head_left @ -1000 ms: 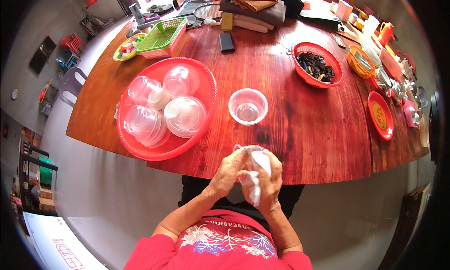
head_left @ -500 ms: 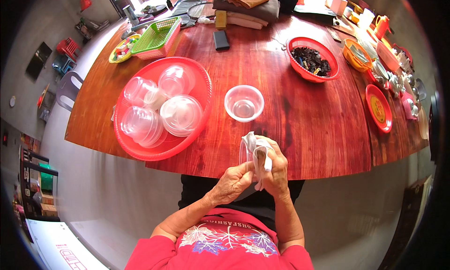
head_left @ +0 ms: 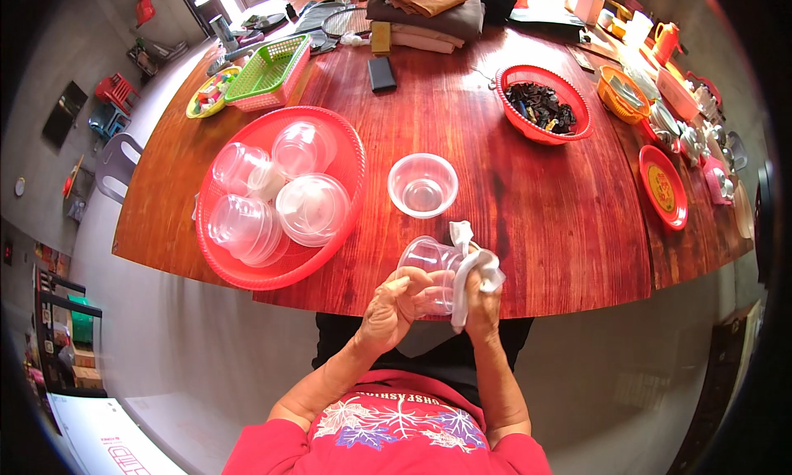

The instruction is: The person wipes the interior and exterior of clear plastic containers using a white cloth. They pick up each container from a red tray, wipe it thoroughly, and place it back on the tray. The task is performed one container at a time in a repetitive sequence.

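Note:
Just above the table's front edge, my left hand [head_left: 391,308] holds a clear plastic bowl [head_left: 425,261] tilted on its side, fingers bent round its wall. My right hand [head_left: 483,306] grips a whitish cloth [head_left: 464,287] and presses it against the bowl's right end; the cloth partly hides these fingers. Beyond my hands, a second clear plastic bowl [head_left: 422,186] stands upright on the table. To the left, a large round red tray [head_left: 356,157] carries several stacks of clear bowls [head_left: 312,209].
The wooden table [head_left: 528,228] stretches away in front. A red basket of dark small pieces [head_left: 540,108] stands at the right, near an orange basket [head_left: 623,93] and a red plate [head_left: 663,188]. Green and pink baskets [head_left: 268,71], a black box [head_left: 382,74] and folded cloths [head_left: 425,17] lie farther back.
The bowl in my hands has turned and now shows more of its side, left of the cloth. My left hand has moved slightly left and opened wider around it. The view has shifted a little.

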The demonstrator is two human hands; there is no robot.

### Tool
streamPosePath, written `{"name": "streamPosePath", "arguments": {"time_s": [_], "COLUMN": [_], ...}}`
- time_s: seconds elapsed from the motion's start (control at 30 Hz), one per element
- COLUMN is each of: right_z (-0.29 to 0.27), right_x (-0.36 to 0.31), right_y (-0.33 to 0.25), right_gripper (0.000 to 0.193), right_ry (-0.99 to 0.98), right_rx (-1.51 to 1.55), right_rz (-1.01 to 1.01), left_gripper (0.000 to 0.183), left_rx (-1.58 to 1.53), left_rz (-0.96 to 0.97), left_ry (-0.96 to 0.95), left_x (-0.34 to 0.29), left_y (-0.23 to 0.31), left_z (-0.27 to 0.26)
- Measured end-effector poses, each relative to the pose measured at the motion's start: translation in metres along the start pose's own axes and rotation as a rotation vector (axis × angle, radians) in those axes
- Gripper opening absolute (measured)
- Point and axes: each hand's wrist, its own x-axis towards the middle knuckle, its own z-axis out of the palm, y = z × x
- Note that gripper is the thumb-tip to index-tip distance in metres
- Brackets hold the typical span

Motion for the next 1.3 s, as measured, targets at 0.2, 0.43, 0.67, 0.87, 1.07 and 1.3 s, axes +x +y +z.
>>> {"name": "streamPosePath", "arguments": {"time_s": [0.2, 0.43, 0.67, 0.87, 1.07, 1.3], "right_z": [0.014, 0.006, -0.022, -0.018, -0.041, -0.013], "right_x": [-0.015, -0.022, 0.005, -0.019, -0.007, -0.007], "right_y": [-0.019, -0.031, 0.004, 0.012, 0.030, -0.001], "right_gripper": [0.029, 0.033, 0.052, 0.058, 0.035, 0.026], "right_ry": [-0.052, -0.169, -0.012, -0.120, -0.091, 0.225], "right_rx": [-0.537, -0.927, 0.315, 0.616, 0.982, 0.568], "right_rz": [-0.621, -0.781, 0.160, 0.291, 0.308, 0.057], "left_gripper": [0.026, 0.032, 0.033, 0.030, 0.045, 0.089], "left_rx": [0.123, 0.250, 0.267, 0.077, 0.321, 1.682], "left_rz": [0.042, 0.022, -0.046, -0.050, 0.012, 0.679], "left_ry": [0.091, 0.244, -0.020, -0.073, 0.207, -0.123], "left_x": [-0.003, -0.004, -0.004, 0.000, 0.001, -0.010], "left_y": [-0.012, -0.013, 0.001, 0.012, 0.006, 0.023], "left_z": [-0.013, 0.007, 0.007, 0.002, 0.012, 0.047]}}
